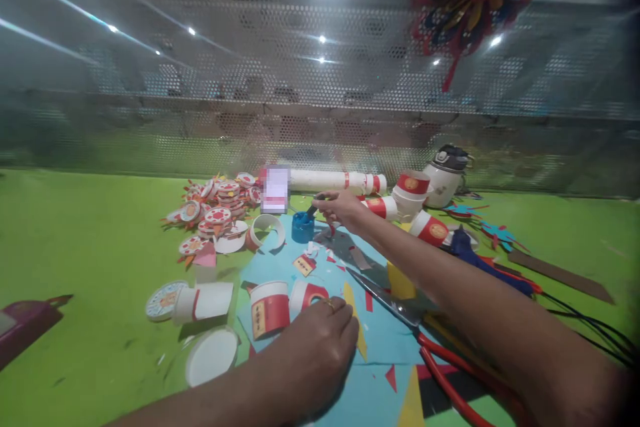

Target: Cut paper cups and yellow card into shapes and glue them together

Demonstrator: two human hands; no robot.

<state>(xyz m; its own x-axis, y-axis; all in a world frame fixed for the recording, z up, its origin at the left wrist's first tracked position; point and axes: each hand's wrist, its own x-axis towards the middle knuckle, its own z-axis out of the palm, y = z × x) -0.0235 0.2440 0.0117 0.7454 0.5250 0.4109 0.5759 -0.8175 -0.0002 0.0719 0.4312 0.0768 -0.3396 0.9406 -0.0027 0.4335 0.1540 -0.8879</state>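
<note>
My right hand [341, 207] reaches forward with its fingers pinched on a dark stick-like tool [313, 207]. The tool's lower end goes into a small blue jar [303, 229]; its tip is hidden there. Closer to me, my left hand [325, 340] is closed and rests low over the light blue sheet [350, 383]. A red and white paper cup [303, 293] is partly covered by its curled fingers and appears held in them. Beside it stands another cut cup [269, 310] with a printed label. A yellow paper strip [354, 317] lies by the left hand's knuckles.
Large red-handled scissors [395, 307] lie beneath my right forearm. A blue glue gun [470, 253] with cords is at right. A pile of decorated discs [217, 213], a phone [275, 189], stacked cups [411, 190] and a white flask [445, 177] stand farther back.
</note>
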